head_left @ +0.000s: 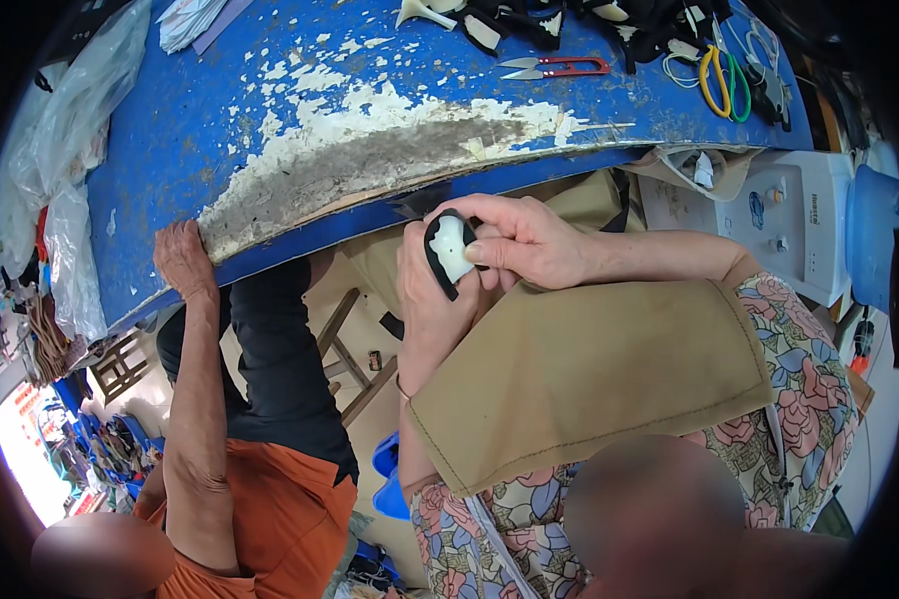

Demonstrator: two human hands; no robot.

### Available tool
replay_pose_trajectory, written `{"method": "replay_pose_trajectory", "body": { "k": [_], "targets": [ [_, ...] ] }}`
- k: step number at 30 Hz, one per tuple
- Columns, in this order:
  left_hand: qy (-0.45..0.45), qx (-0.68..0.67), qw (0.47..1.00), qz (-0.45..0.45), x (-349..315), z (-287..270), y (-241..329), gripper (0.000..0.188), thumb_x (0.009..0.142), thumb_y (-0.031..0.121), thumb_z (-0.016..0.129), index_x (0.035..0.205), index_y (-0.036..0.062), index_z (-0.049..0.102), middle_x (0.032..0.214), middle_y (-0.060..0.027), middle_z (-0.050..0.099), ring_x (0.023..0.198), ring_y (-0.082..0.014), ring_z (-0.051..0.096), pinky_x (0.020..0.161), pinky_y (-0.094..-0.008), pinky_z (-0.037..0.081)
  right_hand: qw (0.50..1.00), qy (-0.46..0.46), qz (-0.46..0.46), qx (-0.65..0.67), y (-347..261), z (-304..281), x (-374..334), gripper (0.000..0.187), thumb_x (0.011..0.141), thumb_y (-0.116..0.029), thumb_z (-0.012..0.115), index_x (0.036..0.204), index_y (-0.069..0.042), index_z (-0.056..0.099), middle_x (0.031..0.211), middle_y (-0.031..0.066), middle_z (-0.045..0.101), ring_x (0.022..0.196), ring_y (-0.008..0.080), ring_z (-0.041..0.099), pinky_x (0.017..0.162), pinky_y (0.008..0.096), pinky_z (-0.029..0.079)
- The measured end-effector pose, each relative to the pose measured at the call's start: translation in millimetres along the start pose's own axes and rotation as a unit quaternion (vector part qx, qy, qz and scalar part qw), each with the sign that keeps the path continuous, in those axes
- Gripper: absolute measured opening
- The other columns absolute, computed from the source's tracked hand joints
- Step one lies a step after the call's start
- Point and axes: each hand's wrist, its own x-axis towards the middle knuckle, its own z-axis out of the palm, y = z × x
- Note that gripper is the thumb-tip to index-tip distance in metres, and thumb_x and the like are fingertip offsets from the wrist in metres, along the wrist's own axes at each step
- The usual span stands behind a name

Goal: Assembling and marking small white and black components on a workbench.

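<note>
Above my lap, a small curved white piece with black edging (449,246) is held between my two hands. My left hand (428,290) is closed around its left and lower side, with part of the fingers hidden behind it. My right hand (537,240) pinches its right edge between thumb and fingers. A tan apron (589,369) lies across my lap, just below the hands.
Ahead is a worn blue table (160,150), with red-handled thread snips (554,68), yellow-and-green-handled scissors (711,82) and black-and-white pieces (529,25). A co-worker's hand (183,258) grips its edge at left. A white water dispenser (779,215) stands right; a wooden stool (342,334) is below.
</note>
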Motion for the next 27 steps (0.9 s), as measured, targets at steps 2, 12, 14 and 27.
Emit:
{"method": "replay_pose_trajectory", "body": {
  "k": [2,12,14,27],
  "targets": [
    [0.038,-0.051,0.998,0.011,13,1,14,0.006,0.075,0.009,0.051,0.073,0.0083,0.057,0.076,-0.0081,0.058,0.079,-0.024,0.056,0.067,-0.0345,0.046,0.998,0.036,0.005,-0.052,0,-2,1,0.034,0.095,-0.015,0.046,0.127,-0.005,0.046,0.072,0.0009,0.058,0.061,0.0048,0.054,0.05,0.0193,0.044],
    [0.067,-0.036,0.997,0.014,27,-24,32,0.005,0.07,0.007,0.054,0.065,0.0081,0.054,0.071,-0.0072,0.057,0.073,-0.0238,0.055,0.066,-0.0349,0.044,0.991,-0.032,-0.105,-0.073,-1,-38,28,0.036,0.096,-0.033,0.044,0.108,-0.004,0.063,0.101,0.0049,0.062,0.093,0.0102,0.055,0.079,0.0251,0.045],
    [0.054,-0.04,0.998,0.007,25,-25,30,0.006,0.07,0.007,0.054,0.064,0.008,0.054,0.071,-0.0072,0.057,0.073,-0.024,0.055,0.066,-0.0348,0.044,0.981,-0.193,0.004,-0.024,1,-35,30,0.046,0.096,-0.043,0.039,0.119,-0.008,0.058,0.115,0.0037,0.059,0.106,0.0135,0.051,0.085,0.0292,0.045],
    [0.087,-0.033,0.996,0.015,20,-23,28,0.006,0.07,0.008,0.054,0.065,0.0083,0.054,0.071,-0.0074,0.055,0.073,-0.0242,0.054,0.066,-0.0347,0.044,0.927,-0.356,-0.022,-0.12,-16,-16,34,0.037,0.097,-0.024,0.034,0.118,-0.004,0.057,0.131,0.0134,0.045,0.125,0.0243,0.038,0.103,0.0343,0.029]
  ]
}}
